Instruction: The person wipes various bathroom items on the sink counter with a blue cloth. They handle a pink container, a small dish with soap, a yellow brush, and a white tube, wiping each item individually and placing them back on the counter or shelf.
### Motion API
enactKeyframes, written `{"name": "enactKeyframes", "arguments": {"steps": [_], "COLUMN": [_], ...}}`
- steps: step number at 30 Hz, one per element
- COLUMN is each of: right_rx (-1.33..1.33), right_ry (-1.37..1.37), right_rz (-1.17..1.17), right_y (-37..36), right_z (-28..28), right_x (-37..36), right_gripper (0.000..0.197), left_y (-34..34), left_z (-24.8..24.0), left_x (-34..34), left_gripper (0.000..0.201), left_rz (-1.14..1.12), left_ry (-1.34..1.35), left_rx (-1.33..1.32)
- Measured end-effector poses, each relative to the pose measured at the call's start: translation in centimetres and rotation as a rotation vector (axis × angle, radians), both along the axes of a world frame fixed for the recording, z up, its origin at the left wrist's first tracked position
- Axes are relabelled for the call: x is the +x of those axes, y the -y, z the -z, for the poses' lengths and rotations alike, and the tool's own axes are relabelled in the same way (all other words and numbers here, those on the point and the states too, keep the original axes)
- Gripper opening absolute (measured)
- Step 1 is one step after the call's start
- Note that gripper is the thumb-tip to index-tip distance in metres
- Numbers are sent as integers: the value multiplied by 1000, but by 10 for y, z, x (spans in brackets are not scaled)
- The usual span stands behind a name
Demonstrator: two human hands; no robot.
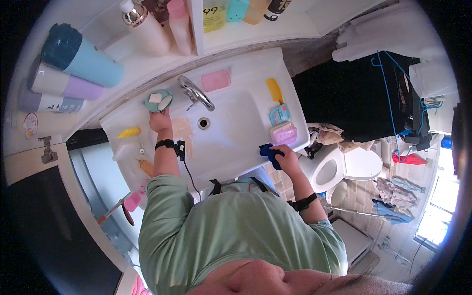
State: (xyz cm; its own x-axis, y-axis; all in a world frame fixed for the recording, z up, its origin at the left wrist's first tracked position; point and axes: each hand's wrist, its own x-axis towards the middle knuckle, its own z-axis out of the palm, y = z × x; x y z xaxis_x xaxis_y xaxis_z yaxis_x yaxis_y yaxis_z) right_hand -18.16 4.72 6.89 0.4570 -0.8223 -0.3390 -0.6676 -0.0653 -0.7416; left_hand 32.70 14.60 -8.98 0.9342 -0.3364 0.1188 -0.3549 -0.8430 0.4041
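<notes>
With the sink drain (203, 123) as clock centre, the left hand (160, 121) meets a green soap dish (149, 103) at ten o'clock; its fingertips are hidden, so whether it grips cannot be told. Two pale soaps (155, 98) lie in the dish. At four o'clock, the right hand (287, 159) is closed on a dark blue cloth (268, 152), bunched, its folds hard to make out.

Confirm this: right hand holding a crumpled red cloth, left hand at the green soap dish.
Wrong colour: the head view shows the right hand holding a crumpled dark blue cloth. The left hand is at the rounded green soap dish, as stated.
</notes>
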Motion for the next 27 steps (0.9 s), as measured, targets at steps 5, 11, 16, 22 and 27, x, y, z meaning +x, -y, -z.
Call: {"name": "enactKeyframes", "arguments": {"steps": [5, 11, 16, 22, 27], "right_rx": [33, 35, 41, 21, -23], "right_ry": [2, -22, -21, -4, -8], "right_rz": [15, 23, 4, 9, -5], "right_y": [-1, 2, 3, -1, -1], "right_z": [-4, -6, -3, 1, -15], "right_x": [1, -1, 1, 2, -1], "right_gripper": [35, 35, 35, 34, 32], "left_y": [-4, -4, -1, 0, 1], "left_z": [4, 5, 7, -5, -5], "left_x": [1, 4, 12, -1, 4], "left_gripper": [45, 49, 55, 56, 54], "left_rz": [4, 26, 3, 10, 11], "left_ry": [39, -3, 34, 52, 12], "left_rx": [-146, -120, -132, -94, -10]}}
